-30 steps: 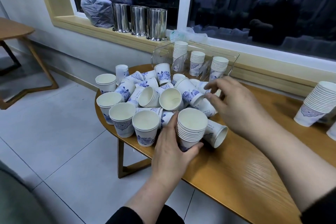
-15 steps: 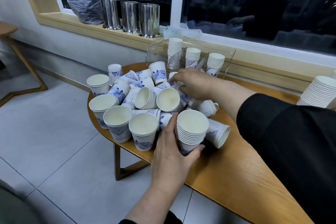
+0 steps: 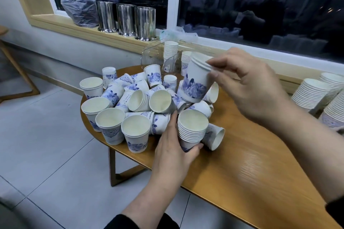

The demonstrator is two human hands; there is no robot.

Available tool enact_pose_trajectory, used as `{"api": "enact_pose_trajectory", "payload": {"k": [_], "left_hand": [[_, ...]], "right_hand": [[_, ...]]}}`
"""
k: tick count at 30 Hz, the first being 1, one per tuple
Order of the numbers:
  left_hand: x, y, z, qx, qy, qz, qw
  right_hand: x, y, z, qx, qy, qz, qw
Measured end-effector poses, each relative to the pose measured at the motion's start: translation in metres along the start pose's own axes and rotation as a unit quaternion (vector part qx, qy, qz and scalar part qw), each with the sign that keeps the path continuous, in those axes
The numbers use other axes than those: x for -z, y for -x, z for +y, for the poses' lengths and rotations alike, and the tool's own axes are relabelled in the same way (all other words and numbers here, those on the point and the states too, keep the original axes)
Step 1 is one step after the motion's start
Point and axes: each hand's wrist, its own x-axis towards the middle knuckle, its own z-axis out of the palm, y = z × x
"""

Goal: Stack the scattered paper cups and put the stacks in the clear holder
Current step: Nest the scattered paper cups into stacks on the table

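Several white paper cups with blue prints (image 3: 134, 98) lie scattered, some upright and some tipped, on the left end of the wooden table (image 3: 260, 154). My left hand (image 3: 175, 147) grips an upright stack of cups (image 3: 191, 128) that stands near the table's front edge. My right hand (image 3: 247, 83) pinches the rim of a short stack of cups (image 3: 197, 80), lifted above the pile and tilted. The clear holder (image 3: 154, 54) stands behind the pile and holds cup stacks (image 3: 170, 50); the lifted cups hide part of it.
Tall cup stacks (image 3: 312, 93) lie at the table's right end. Three steel canisters (image 3: 126, 19) and a plastic bag (image 3: 80, 9) sit on the window sill. A wooden table leg (image 3: 18, 72) stands at the far left over tiled floor.
My right hand reached into the pile near the holder, took hold of a short stack of cups and lifted it up and to the right. My left hand stayed on its stack.
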Motion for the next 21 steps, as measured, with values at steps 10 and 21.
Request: {"api": "enact_pose_trajectory", "payload": {"k": [10,21], "left_hand": [[-0.010,-0.001,-0.001,0.035,0.039,0.005,0.999],[-0.012,-0.001,-0.004,0.005,0.012,0.013,1.000]], "right_hand": [[-0.019,0.044,0.014,-0.005,-0.004,-0.094,0.996],[-0.047,0.018,0.074,-0.254,0.037,-0.106,0.961]]}}
